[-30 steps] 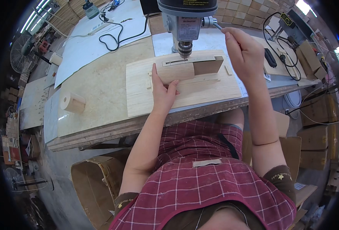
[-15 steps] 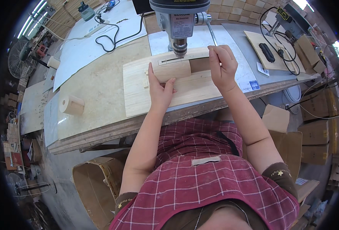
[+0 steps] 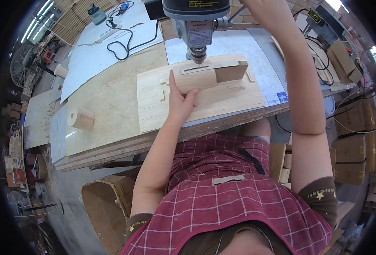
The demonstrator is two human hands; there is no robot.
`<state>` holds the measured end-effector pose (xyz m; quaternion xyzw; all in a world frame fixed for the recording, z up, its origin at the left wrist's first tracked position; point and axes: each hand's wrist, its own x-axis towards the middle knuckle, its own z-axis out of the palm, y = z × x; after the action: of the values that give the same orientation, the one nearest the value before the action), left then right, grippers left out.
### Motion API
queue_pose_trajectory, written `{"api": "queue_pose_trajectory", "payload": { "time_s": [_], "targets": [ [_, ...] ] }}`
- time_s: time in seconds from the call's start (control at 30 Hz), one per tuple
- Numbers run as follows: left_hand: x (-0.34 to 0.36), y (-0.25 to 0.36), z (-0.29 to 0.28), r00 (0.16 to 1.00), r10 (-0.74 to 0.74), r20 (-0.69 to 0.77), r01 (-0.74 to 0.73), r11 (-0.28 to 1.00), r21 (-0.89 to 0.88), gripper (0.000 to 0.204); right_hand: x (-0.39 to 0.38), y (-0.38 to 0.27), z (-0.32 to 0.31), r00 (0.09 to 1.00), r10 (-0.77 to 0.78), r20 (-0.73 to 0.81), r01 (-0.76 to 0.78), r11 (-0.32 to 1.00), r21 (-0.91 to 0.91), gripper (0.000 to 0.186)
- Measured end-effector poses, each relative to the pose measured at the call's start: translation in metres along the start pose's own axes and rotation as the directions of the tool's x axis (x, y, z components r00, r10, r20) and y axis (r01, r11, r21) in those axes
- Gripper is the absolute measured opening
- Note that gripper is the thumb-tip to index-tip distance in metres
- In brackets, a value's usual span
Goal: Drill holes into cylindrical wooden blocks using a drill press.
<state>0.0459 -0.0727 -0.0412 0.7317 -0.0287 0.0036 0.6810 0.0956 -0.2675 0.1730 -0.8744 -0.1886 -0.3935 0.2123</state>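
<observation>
Under the drill press [image 3: 196, 29], a pale wooden cylinder [image 3: 200, 79] lies in a wooden jig [image 3: 249, 63] fixed to a flat board [image 3: 226, 102]. My left hand [image 3: 181, 102] grips the cylinder's left part, index finger along its end and thumb on the near side. Just above the slotted plate [image 3: 192, 69] over the cylinder's far side is the chuck [image 3: 197, 54], its thin bit showing. At the top edge my right hand [image 3: 264, 12] is closed on the drill press lever [image 3: 237, 14]; part of its fingers lie out of view.
Another wooden cylinder [image 3: 81, 119], with a hole in its end, lies at the left of the table. A black cable [image 3: 126, 49] winds over the white sheet behind. Cardboard boxes [image 3: 105, 202] stand below the table. A fan [image 3: 23, 68] is at far left.
My right hand has swung up and away with the lever. The chuck has risen, and the bit now shows below it. My left hand stays on the cylinder, and the board has shifted slightly.
</observation>
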Motion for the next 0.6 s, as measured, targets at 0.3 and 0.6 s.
{"api": "queue_pose_trajectory", "payload": {
  "time_s": [0.3, 0.6],
  "targets": [
    [0.004, -0.007, 0.022, 0.999, 0.006, 0.045, -0.006, 1.000, -0.013, 0.089, -0.009, -0.018, -0.009, 0.999, 0.040, 0.023, -0.041, 0.998, 0.048, 0.032],
    [0.005, -0.007, 0.024, 0.999, 0.043, 0.034, -0.042, 0.999, -0.030, 0.089, -0.081, -0.010, 0.021, 0.990, -0.009, -0.139, 0.025, 0.993, 0.111, 0.017]
  ]
}}
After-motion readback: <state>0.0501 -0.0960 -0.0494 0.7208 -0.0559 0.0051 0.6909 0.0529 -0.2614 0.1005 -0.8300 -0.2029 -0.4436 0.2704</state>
